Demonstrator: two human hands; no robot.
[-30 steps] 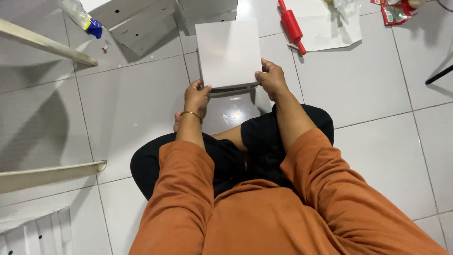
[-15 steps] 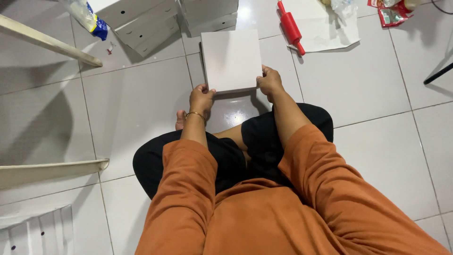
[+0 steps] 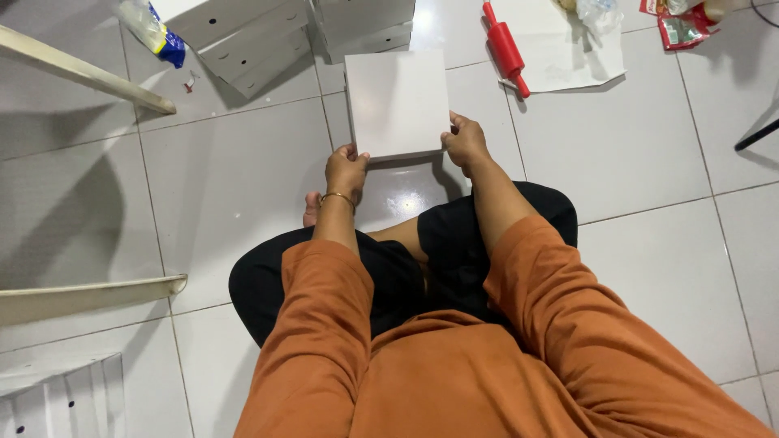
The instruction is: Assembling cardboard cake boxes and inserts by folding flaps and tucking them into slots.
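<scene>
I sit cross-legged on a white tiled floor in orange sleeves and black trousers. Both hands hold a square white board (image 3: 397, 103) out in front of my knees. My left hand (image 3: 346, 169), with a thin gold bracelet at the wrist, grips its near left corner. At the near right corner my right hand (image 3: 465, 142) grips the edge. The board's flat face points up at me and hides the floor behind it.
White panels with drilled holes (image 3: 243, 40) lie at the far left, beside a plastic bag with a blue end (image 3: 152, 32). A red roller-like tool (image 3: 505, 47) rests on a sheet of paper (image 3: 568, 49). Long pale boards (image 3: 81, 71) lie at left.
The white board has moved slightly away from me and sits flatter in view; both hands keep the same grip on its near corners.
</scene>
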